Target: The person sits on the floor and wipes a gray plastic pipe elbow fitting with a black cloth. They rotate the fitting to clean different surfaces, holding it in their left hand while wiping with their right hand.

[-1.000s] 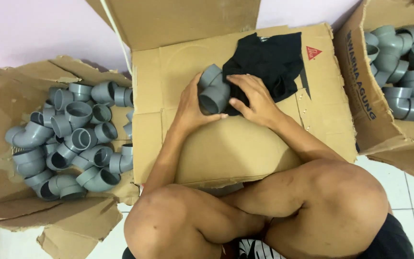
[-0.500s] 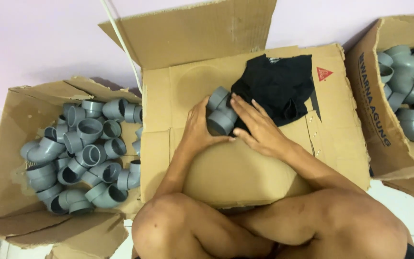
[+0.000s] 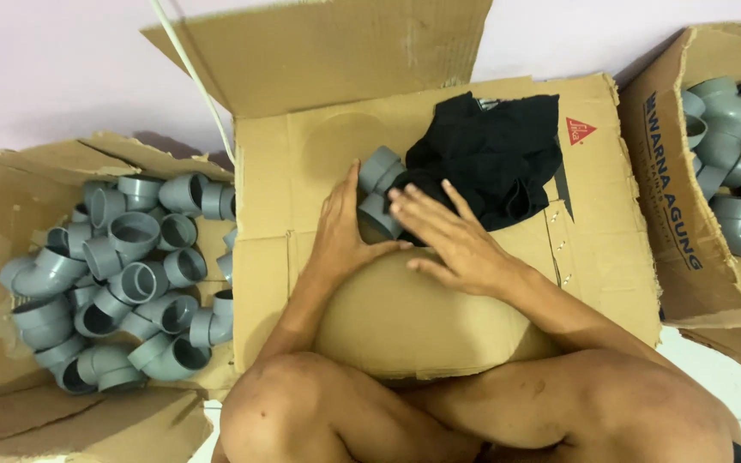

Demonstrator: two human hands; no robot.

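1. The flattened cardboard sheet (image 3: 473,343) is the largest thing: matte brown corrugated board, creased and slightly domed near the person's crossed legs, with one flap standing up at the far edge. It serves as the work surface.

2. The open box on the left (image 3: 10,257) is soft, torn cardboard with ragged flaps. It holds a loose heap of grey elbow fittings (image 3: 130,274), smooth plastic with round socket mouths facing all ways.

3. The box on the right (image 3: 671,249) is stiffer board, also filled with more grey elbows (image 3: 731,163), stacked closer together.

4. A black cloth (image 3: 495,159) lies crumpled on the sheet's far part, soft and folded into irregular ridges.

5. The left hand (image 3: 340,231) lies flat and open-fingered against the left side of the grey pipe fitting, touching it.

6. The right hand (image 3: 448,240) has fingers spread and extended, fingertips resting on the fitting's near side and the cloth's edge; not closed around it.

7. The grey pipe fitting (image 3: 379,184) sits on the sheet between both hands, just beside the cloth: a short, smooth, curved plastic piece with thick collars.
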